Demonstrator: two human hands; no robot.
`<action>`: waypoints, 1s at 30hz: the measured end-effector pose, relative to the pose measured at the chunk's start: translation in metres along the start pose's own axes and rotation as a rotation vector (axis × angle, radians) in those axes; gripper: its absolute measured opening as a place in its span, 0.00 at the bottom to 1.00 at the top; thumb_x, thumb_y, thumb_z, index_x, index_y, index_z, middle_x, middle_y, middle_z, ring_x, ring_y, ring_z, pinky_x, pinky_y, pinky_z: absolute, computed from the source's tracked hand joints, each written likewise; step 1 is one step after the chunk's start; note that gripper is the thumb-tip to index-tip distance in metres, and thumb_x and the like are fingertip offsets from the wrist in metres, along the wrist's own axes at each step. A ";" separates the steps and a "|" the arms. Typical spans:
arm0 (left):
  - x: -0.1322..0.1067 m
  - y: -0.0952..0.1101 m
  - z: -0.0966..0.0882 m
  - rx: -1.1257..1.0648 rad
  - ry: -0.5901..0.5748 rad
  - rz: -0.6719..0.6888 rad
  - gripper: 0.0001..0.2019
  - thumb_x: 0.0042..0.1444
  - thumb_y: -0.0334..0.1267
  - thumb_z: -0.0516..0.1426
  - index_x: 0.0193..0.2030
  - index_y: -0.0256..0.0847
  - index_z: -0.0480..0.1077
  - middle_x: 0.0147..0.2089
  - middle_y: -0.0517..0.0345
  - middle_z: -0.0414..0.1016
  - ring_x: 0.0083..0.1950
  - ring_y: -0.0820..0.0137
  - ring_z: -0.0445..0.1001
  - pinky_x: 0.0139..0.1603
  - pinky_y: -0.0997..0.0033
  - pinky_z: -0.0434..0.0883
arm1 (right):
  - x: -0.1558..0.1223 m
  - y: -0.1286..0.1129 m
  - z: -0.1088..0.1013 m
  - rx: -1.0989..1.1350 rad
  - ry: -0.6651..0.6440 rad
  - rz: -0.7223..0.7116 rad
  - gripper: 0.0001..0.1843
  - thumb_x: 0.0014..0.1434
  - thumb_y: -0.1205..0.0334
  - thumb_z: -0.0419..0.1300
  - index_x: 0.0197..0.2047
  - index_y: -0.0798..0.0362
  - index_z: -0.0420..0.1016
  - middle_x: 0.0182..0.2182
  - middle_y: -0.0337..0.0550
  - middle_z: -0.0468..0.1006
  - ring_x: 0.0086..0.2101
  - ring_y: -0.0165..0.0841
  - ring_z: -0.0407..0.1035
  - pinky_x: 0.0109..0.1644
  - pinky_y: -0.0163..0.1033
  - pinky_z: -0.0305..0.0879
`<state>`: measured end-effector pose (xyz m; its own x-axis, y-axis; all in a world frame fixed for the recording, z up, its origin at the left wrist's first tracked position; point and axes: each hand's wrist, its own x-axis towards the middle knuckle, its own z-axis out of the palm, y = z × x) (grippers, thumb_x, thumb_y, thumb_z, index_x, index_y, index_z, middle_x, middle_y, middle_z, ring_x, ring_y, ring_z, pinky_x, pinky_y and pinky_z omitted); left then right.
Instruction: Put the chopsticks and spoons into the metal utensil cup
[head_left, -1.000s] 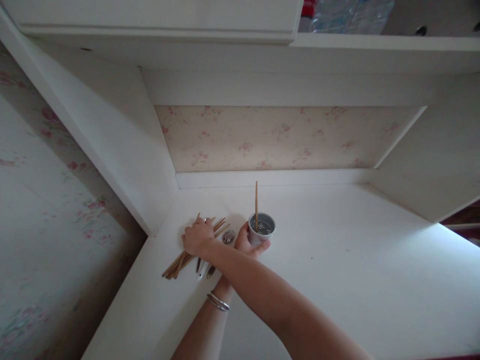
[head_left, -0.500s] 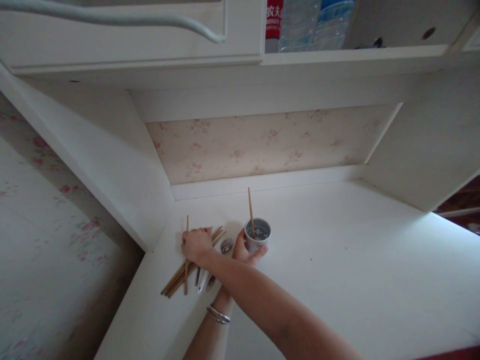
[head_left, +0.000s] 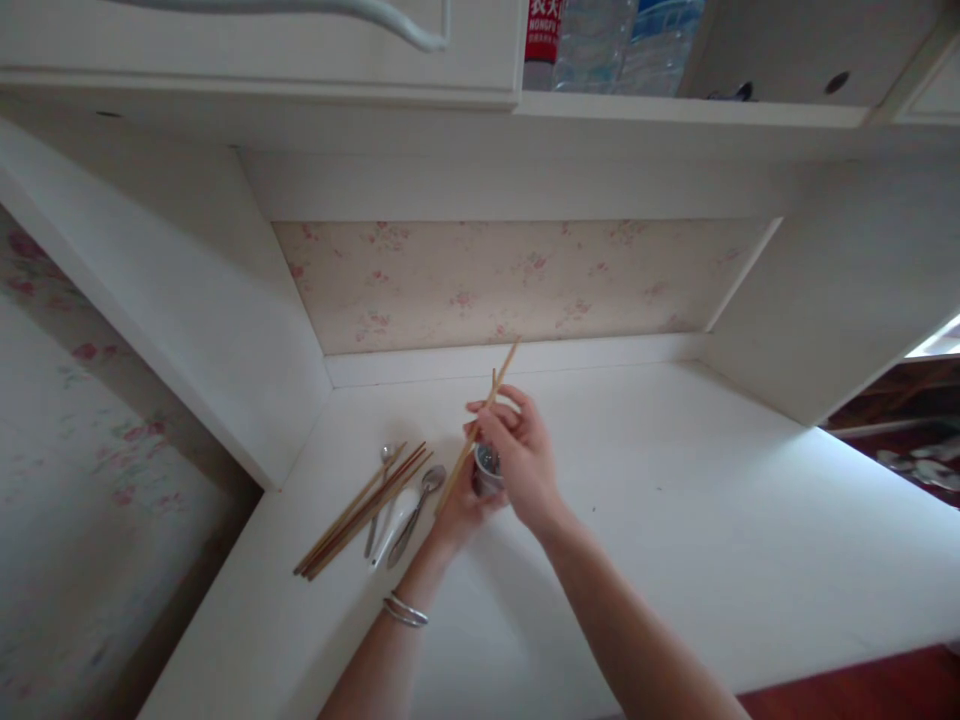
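Note:
My left hand (head_left: 463,508) is wrapped round a small grey-white utensil cup (head_left: 489,482) on the white desk. Above the cup, my right hand (head_left: 521,440) pinches a wooden chopstick (head_left: 504,368), tilted with its top to the right. Another chopstick's tip shows just behind it, its lower part hidden by my right hand. Left of the cup lies a bundle of wooden chopsticks (head_left: 360,515). Beside it are a metal spoon (head_left: 430,482), a white spoon (head_left: 396,522) and a further small metal spoon (head_left: 387,453), partly under the chopsticks.
The white desk (head_left: 637,560) stretches to the right. White side panels (head_left: 225,330) bound it left and right, and an overhead cabinet (head_left: 262,60) hangs above. Plastic bottles (head_left: 592,45) stand on the open shelf up there.
My right hand has lifted a chopstick from the pile on the left and carried it right, over the cup. My left hand keeps its hold on the cup. The view has shifted slightly.

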<state>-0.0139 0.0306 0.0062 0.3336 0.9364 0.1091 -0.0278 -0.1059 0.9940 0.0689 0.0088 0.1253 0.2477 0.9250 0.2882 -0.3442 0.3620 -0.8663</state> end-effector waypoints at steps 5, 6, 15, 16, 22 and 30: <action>-0.004 0.001 0.006 -0.100 -0.044 0.025 0.33 0.45 0.38 0.69 0.58 0.42 0.65 0.57 0.48 0.74 0.56 0.59 0.73 0.62 0.56 0.65 | 0.033 -0.032 -0.058 -0.116 0.205 -0.074 0.17 0.53 0.54 0.66 0.44 0.51 0.74 0.39 0.41 0.79 0.33 0.29 0.74 0.39 0.37 0.73; -0.005 0.001 0.006 -0.111 -0.049 0.018 0.33 0.45 0.38 0.69 0.58 0.42 0.65 0.57 0.47 0.74 0.56 0.59 0.73 0.62 0.56 0.64 | 0.037 -0.033 -0.066 -0.143 0.218 -0.079 0.16 0.53 0.53 0.66 0.43 0.51 0.75 0.39 0.41 0.78 0.33 0.29 0.74 0.38 0.37 0.74; -0.005 0.001 0.006 -0.131 -0.078 0.009 0.35 0.45 0.37 0.69 0.60 0.40 0.64 0.58 0.46 0.73 0.57 0.60 0.72 0.62 0.57 0.65 | 0.044 -0.003 -0.082 -0.316 0.156 -0.016 0.18 0.55 0.46 0.63 0.40 0.52 0.77 0.37 0.43 0.78 0.35 0.32 0.72 0.35 0.39 0.76; -0.005 0.001 0.006 -0.133 -0.078 0.004 0.35 0.45 0.37 0.69 0.61 0.40 0.63 0.58 0.46 0.73 0.57 0.60 0.72 0.61 0.57 0.65 | 0.045 0.001 -0.081 -0.323 0.144 -0.007 0.18 0.55 0.46 0.62 0.40 0.52 0.77 0.36 0.43 0.77 0.34 0.32 0.72 0.35 0.39 0.76; -0.004 -0.003 0.007 -0.139 -0.050 0.006 0.36 0.43 0.36 0.70 0.60 0.40 0.64 0.58 0.46 0.72 0.56 0.60 0.72 0.61 0.58 0.65 | 0.045 0.021 -0.082 -0.484 0.091 0.012 0.20 0.56 0.45 0.60 0.42 0.52 0.78 0.35 0.43 0.79 0.32 0.32 0.72 0.34 0.39 0.75; -0.003 -0.009 0.006 -0.125 -0.050 0.008 0.36 0.44 0.36 0.70 0.61 0.40 0.63 0.59 0.46 0.72 0.56 0.60 0.73 0.60 0.58 0.66 | 0.041 0.031 -0.082 -0.726 0.036 -0.033 0.18 0.59 0.48 0.57 0.41 0.51 0.80 0.36 0.43 0.82 0.37 0.35 0.75 0.45 0.41 0.70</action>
<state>-0.0091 0.0271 -0.0027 0.3793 0.9176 0.1193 -0.1464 -0.0678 0.9869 0.1427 0.0490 0.0766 0.2811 0.9062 0.3158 0.3482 0.2103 -0.9135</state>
